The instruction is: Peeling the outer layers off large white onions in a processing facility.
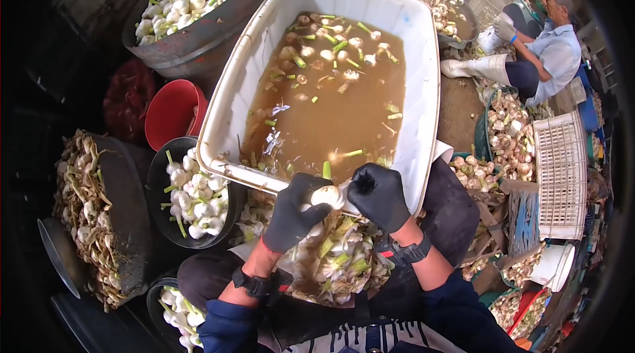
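Note:
My left hand (300, 214), in a dark glove, grips a garlic bulb (327, 196) with a green stem over the near rim of a white plastic tub (421, 105). Against the bulb's right side, my right hand (379, 196), gloved too, is curled with its fingers pinched on what looks like the bulb's outer skin. Murky brown water (342, 115) stands in the tub, with garlic bulbs (351, 75), cut stems and bits of skin floating. Below my hands, between my legs, lies a heap of peeled garlic skins and leaves (347, 258).
Peeled white garlic fills a big metal tub (178, 40) and a black bucket (233, 219) at left. Beside them are a red bucket (171, 110) and a tipped container of unpeeled garlic (89, 209). At right sit a white crate (560, 174), garlic baskets (511, 139) and a co-worker (550, 50).

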The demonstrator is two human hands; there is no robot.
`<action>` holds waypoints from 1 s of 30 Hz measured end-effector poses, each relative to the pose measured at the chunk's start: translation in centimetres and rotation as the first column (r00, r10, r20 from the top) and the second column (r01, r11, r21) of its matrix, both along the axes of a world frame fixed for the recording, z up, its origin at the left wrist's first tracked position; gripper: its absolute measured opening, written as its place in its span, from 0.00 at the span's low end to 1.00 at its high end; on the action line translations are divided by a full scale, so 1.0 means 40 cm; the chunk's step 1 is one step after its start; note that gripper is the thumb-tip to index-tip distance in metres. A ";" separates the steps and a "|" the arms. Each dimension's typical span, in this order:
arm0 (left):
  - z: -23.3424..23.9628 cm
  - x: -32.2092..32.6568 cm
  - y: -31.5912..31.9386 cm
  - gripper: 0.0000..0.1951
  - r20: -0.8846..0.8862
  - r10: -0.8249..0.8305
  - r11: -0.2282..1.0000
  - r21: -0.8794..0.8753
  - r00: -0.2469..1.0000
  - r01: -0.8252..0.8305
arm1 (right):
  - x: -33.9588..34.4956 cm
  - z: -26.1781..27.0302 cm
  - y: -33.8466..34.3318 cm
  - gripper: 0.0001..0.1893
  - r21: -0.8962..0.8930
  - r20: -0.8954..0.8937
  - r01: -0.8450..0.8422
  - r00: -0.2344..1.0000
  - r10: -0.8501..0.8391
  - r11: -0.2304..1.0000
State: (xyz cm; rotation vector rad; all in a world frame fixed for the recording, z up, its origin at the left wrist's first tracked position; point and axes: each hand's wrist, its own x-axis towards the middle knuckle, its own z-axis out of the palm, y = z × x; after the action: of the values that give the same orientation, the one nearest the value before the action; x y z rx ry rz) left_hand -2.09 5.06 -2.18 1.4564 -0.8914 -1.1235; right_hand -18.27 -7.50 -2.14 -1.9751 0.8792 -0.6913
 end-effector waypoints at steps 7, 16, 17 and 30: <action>0.028 0.019 0.012 0.18 -0.543 -0.091 0.996 -0.054 0.835 0.073 | -0.053 -0.035 -0.071 0.05 -0.091 -0.336 0.050 0.939 -0.078 0.995; 0.016 0.002 -0.002 0.33 -0.358 -0.041 0.994 0.076 0.933 0.073 | -0.029 0.074 -0.021 0.19 0.051 -0.054 -0.365 0.929 0.367 0.930; 0.015 -0.001 -0.001 0.34 -0.292 -0.077 0.993 0.059 0.953 0.098 | -0.026 0.071 -0.015 0.17 0.044 -0.075 -0.349 0.933 0.351 0.936; 0.015 -0.016 0.009 0.38 0.208 -0.263 0.964 0.012 0.942 0.266 | -0.029 0.009 0.031 0.05 0.199 -0.047 -0.179 0.980 0.191 0.964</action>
State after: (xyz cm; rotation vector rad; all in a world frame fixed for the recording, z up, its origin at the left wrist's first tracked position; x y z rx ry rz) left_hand -2.74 5.42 -1.59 1.4903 -1.2713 -1.1685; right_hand -19.43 -6.26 -1.79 -1.8833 0.7585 -0.4183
